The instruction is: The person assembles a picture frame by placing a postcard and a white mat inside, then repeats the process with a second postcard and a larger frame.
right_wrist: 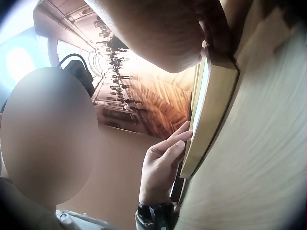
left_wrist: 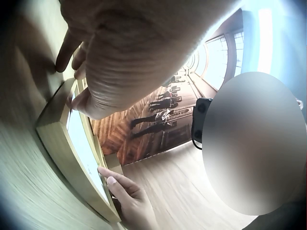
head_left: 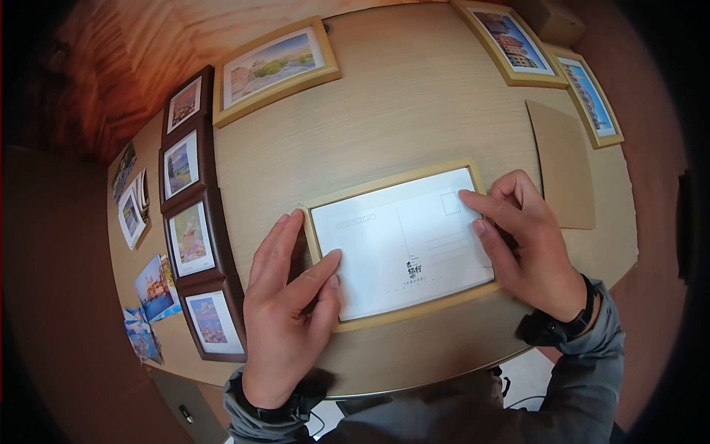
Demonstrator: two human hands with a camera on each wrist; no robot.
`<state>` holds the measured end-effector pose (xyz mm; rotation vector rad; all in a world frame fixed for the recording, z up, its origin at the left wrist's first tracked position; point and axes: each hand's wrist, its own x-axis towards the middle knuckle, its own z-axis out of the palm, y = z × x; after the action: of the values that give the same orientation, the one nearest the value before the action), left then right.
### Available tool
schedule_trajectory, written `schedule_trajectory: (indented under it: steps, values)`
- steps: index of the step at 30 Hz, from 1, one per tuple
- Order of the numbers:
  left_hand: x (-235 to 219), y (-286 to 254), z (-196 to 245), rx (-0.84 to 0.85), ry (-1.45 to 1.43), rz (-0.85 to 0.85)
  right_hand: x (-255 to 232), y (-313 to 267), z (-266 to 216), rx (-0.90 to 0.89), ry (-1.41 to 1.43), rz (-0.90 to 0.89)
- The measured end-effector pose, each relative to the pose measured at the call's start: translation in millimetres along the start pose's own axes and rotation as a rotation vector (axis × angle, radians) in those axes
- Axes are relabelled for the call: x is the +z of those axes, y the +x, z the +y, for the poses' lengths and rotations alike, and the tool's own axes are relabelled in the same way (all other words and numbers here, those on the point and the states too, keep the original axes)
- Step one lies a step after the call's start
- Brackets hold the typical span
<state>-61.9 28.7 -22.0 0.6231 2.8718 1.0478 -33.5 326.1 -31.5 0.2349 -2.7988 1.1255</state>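
A light wooden frame [head_left: 392, 320] lies on the table, and inside it rests a white postcard [head_left: 370, 259], its printed back facing up. My left hand [head_left: 288, 303] is at the frame's left side, with the index finger and thumb touching the card's left edge and the other fingers outside the frame. At the right side, my right hand [head_left: 529, 244] touches the card's right part with its index finger and thumb. Both wrist views show the frame [left_wrist: 72, 153] [right_wrist: 211, 110] from the side, with fingers on its inner card.
Dark frames [head_left: 201, 200] with pictures stand in a column at the left, beside loose postcards [head_left: 155, 288]. A wooden picture frame [head_left: 277, 66] lies at the back left, two more [head_left: 518, 48] at the back right. A brown board [head_left: 562, 163] lies right.
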Motion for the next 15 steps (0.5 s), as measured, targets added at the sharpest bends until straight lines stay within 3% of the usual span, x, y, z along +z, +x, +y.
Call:
schedule_trajectory:
  steps: [15]
  values:
    - [0.0,0.8,-0.8,0.012,-0.002,0.011,0.0,0.0,-0.5,-0.003,-0.023,-0.009]
